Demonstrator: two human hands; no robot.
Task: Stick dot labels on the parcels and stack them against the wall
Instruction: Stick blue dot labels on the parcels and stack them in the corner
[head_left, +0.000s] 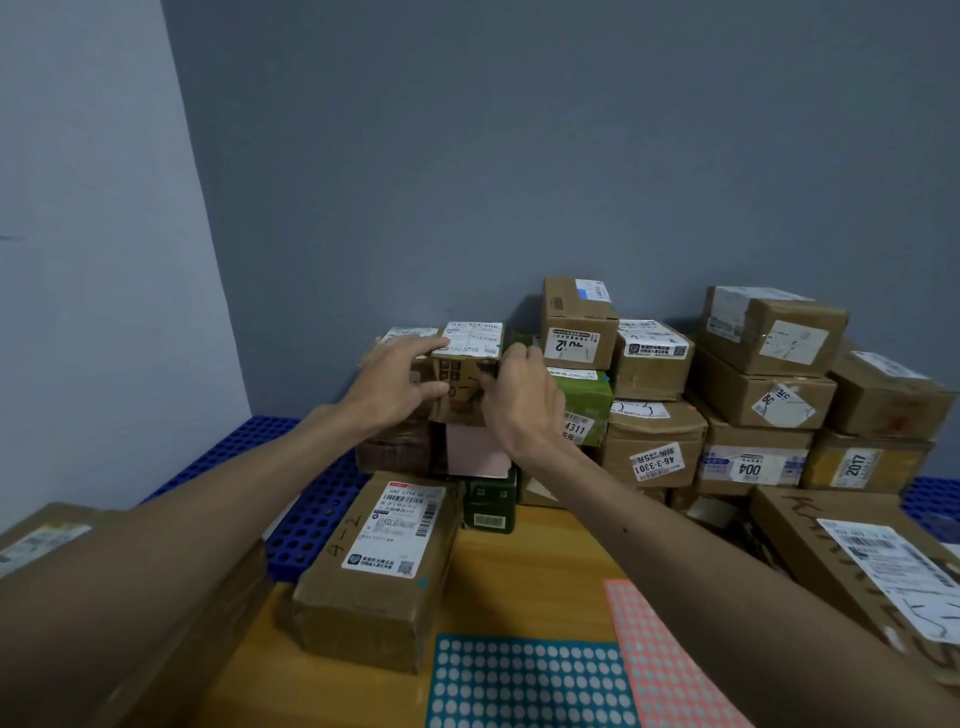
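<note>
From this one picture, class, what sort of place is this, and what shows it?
Probably a parcel storage room: labelled parcels stacked against the wall, dot-label sheets on a table, and a blue plastic pallet.

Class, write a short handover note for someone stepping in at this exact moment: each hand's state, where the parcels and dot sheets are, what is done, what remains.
Hands: left-hand grip and right-hand grip both hold the small parcel, high on the stack against the wall.
Things: teal dot sheet and pink dot sheet lie on the table; the 4-2 parcel is beside them, the large parcel at right.
Done: many parcels stacked; the 4-2 parcel bears a teal dot.
Left: release the small parcel, stack the 4-2 parcel, then probably label and stack the large parcel; no dot shows on it.
</note>
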